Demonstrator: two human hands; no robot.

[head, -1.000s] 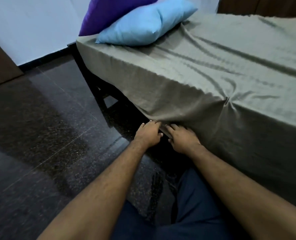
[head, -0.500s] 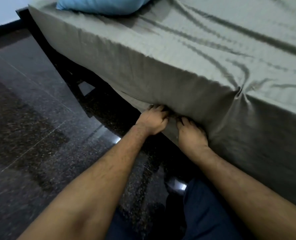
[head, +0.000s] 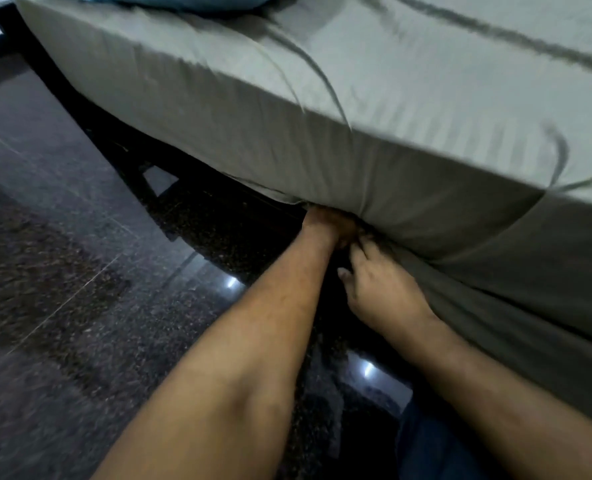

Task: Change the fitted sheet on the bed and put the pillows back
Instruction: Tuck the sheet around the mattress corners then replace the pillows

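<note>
1. The dark floor [head: 62, 306] lay at left, the view having dropped closer to the bed's corner.
2. The left hand [head: 325, 225] had pushed deeper under the mattress, its fingers hidden; their hold could not be told.
3. The right hand [head: 381, 289] gripped the sheet [head: 426, 98] with curled fingers, suggesting the tuck at this corner was nearly done.
4. A blue pillow [head: 183, 0] lay on the bed.

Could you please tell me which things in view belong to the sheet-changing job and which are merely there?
Part of the job: sheet, pillow, left hand and right hand at the sheet's lower edge near the corner.

Just there: floor, dark bed frame.
</note>
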